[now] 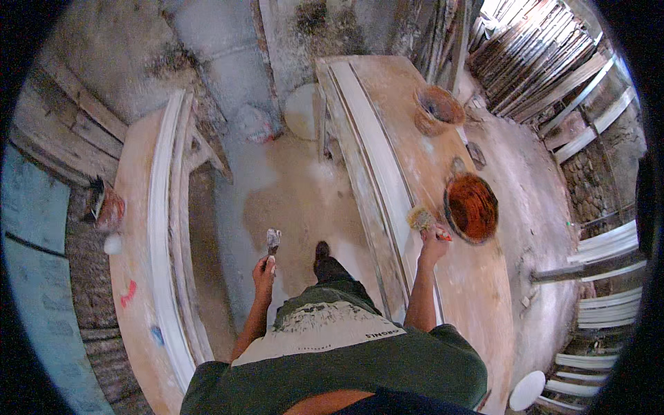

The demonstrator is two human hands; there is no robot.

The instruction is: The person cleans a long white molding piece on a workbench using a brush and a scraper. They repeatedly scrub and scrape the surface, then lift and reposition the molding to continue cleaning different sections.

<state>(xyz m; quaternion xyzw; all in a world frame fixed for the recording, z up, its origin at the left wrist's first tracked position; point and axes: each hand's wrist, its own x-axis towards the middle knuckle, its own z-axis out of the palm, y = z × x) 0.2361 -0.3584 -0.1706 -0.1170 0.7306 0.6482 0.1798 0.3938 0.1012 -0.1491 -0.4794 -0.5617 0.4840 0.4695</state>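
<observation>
Held low over the floor, my left hand [263,271] is closed around a putty knife [274,239] with a pale, smeared flat end. My right hand [434,243] grips a brush [420,218] with yellowish bristles, and a bit of red shows by the fingers. That brush is over the right bench, at the edge of a long white moulding strip [377,128]. Just beyond my right hand stands a round dark-rimmed bucket [471,208] with a reddish-brown inside. What the bucket contains is unclear.
A second brown tub [439,111] stands farther along the right bench [477,290]. On the left bench [138,277] lie another long white strip [163,187], a red scrap [128,293] and a blue item [158,336]. White strips [609,304] are stacked at far right.
</observation>
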